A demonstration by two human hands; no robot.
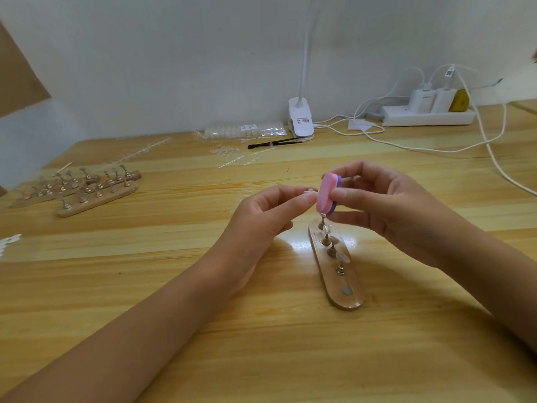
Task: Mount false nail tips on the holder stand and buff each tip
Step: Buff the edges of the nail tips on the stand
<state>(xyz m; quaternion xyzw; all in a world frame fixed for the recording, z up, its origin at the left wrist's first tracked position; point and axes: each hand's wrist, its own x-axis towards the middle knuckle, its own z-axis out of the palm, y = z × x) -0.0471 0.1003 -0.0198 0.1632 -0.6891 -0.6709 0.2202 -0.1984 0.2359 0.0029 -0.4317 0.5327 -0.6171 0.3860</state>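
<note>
Head view — left hand (261, 216) pinches nail tip (308, 194), right hand (386, 205) pinches buffer (326, 194); tip seems light, bendy — hold its edges.

Looks like somebody's home desk turned into a little DIY nail station, not a proper salon. It's a plain pale wooden desk (290, 359) pushed up against a bare white wall (174, 53). Just beyond the fingers (357, 168) there's a clip-on lamp (300, 119) and packs of false nail tips (244, 130). Further back, right of the fingers, a power strip (427, 116) is stuffed with phone chargers (421, 97) and trailing white cables (436, 151). Well off to their left sits a heap of spare holder stands (87, 187).
</note>
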